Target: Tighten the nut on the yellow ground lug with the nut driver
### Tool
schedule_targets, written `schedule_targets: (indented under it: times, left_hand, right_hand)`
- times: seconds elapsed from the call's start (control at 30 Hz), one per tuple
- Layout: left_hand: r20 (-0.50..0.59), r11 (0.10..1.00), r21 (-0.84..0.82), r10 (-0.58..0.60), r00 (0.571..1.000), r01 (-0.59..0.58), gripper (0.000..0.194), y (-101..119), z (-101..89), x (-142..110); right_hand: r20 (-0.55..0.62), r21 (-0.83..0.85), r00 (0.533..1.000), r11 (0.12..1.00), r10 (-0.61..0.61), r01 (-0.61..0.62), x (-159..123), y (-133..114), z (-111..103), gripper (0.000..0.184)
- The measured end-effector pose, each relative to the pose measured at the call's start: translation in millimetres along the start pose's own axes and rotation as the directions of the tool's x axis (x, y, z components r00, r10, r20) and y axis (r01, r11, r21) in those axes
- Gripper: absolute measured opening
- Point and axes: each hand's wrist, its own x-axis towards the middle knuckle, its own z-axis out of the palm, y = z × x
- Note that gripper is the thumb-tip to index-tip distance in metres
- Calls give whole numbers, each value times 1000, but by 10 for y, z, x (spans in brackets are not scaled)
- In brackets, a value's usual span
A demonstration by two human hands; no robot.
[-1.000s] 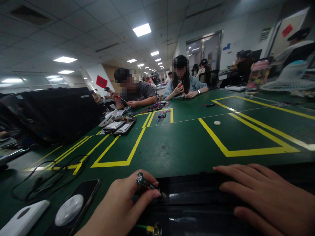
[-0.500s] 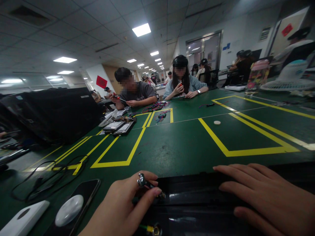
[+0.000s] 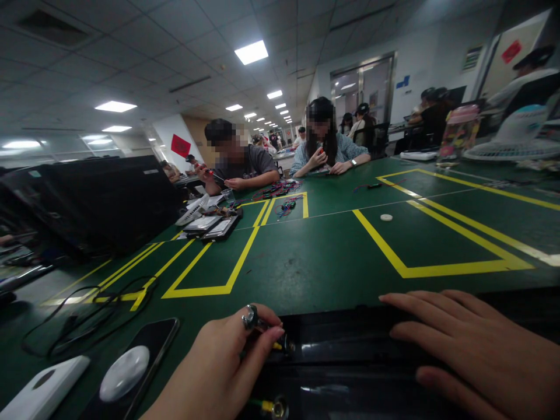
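My left hand point(image 3: 217, 363) pinches a small steel open-end wrench point(image 3: 251, 317) between thumb and fingers. The wrench's far end sits on a small metal terminal point(image 3: 286, 344) at the edge of a glossy black casing point(image 3: 345, 373), partly hidden by my fingertips. My right hand point(image 3: 459, 344) lies flat on top of that casing, fingers apart and holding nothing. Low on the casing, a brass connector point(image 3: 275, 407) with a green wire is cut off by the bottom of the picture.
A phone point(image 3: 151, 344) lies left of my left hand, with a white round puck point(image 3: 125, 373) on it and a white box point(image 3: 44, 391) beside it. Black cable point(image 3: 87, 321) loops on the green, yellow-taped bench. Co-workers sit across it among wires.
The wrench has turned slightly in my left hand, with its jaw end now facing me more squarely. My right hand and the casing have not visibly moved.
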Motion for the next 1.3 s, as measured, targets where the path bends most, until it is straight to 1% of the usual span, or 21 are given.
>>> schedule_targets:
  times: [0.17,0.37,0.47,0.63,0.7,0.77,0.83,0.9,0.93,1.0,1.03,1.07,1.1,1.13,1.17,1.23,1.27,1.3]
  left_hand:
    - [3,1000,-4,1,1000,-1,30,5,25,1]
    - [1,998,-44,55,999,-55,30,-138,36,40]
    - [12,997,-56,63,998,-62,30,-171,13,67]
    - [90,998,-20,55,994,-53,32,-95,-55,82]
    - [90,998,-14,64,994,-63,32,-69,-67,79]
    - [86,998,-16,65,994,-64,32,-61,-59,75]
    - [88,997,-31,79,993,-76,30,-70,-36,72]
    - [62,995,-58,84,995,-81,28,-94,-15,77]
    - [34,994,-85,71,997,-67,25,-111,-12,83]
    - [10,979,-204,-30,1000,31,16,-149,-35,105]
    - [17,946,-302,-115,993,115,12,-168,-61,119]
    - [41,895,-401,-197,979,197,13,-186,-94,133]
    - [73,834,-485,-262,962,263,16,-201,-129,146]
    - [110,784,-538,-299,948,310,19,-213,-161,157]
    - [129,765,-555,-307,943,325,19,-221,-184,164]
    - [101,795,-539,-267,958,278,10,-225,-195,166]
    - [52,821,-525,-230,972,223,7,-217,-184,162]
    - [8,848,-502,-192,981,170,9,-201,-168,159]
  right_hand:
    - [-9,52,1000,999,17,-16,18,5,-14,50]
    - [-10,102,999,994,36,-34,11,15,-5,48]
    - [-14,80,1000,996,28,-27,1,16,0,48]
    - [-2,47,1000,999,22,-22,-6,29,20,48]
    - [-16,7,1000,1000,7,-7,-15,38,27,49]
    - [-5,-33,1000,999,-10,10,-20,44,30,50]
    - [9,-45,1000,999,-19,20,-12,44,31,48]
    - [12,-47,1000,998,-27,28,3,38,33,47]
    - [10,-53,1000,998,-26,26,10,34,35,47]
    - [1,-58,1000,998,-21,21,16,23,40,47]
    - [-3,-57,1000,998,-18,18,14,19,43,47]
    - [-3,-49,1000,999,-14,14,9,15,45,46]
    - [-4,-36,1000,999,-16,15,4,12,46,46]
    - [2,-22,1000,1000,-12,12,-2,10,47,45]
    - [5,-10,1000,1000,-8,8,-6,9,47,45]
    - [16,3,1000,1000,4,-4,-11,6,43,46]
    - [13,0,1000,1000,6,-6,-12,4,40,47]
    - [9,-11,1000,1000,5,-5,-13,3,36,48]
